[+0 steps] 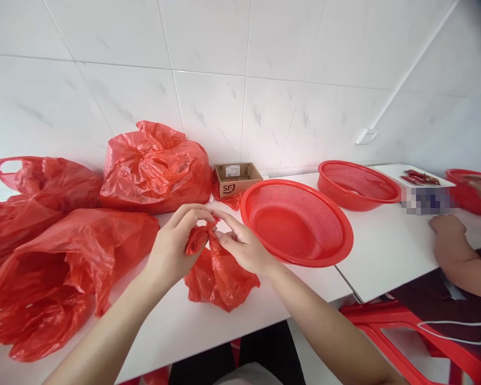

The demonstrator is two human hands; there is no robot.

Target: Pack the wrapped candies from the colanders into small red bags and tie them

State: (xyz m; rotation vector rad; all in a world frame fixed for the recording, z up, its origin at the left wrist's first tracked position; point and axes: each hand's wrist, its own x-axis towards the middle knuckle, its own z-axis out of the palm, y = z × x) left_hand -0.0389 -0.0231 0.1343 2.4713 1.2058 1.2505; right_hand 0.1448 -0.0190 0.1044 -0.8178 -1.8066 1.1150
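I'm finding open surface along the front of the white table (168,342), on the near side of the small red bag (224,283) my left hand (180,235) and right hand (244,243) are holding. Leftward, a slumped red bag (120,240) is blocking passage; behind, a large red bag (156,171) and a cardboard box (244,185) are walling me off. The near red basket (282,230) is crowding my right side; beyond it, bare tabletop (388,251) is stretching to a co-worker's forearm (460,256).

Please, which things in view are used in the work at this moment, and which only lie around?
In use:
- left hand and right hand
- small red bag, held by both

Apparently just lying around:
- near red basket
- farther red basket
- cardboard box
- large red bag
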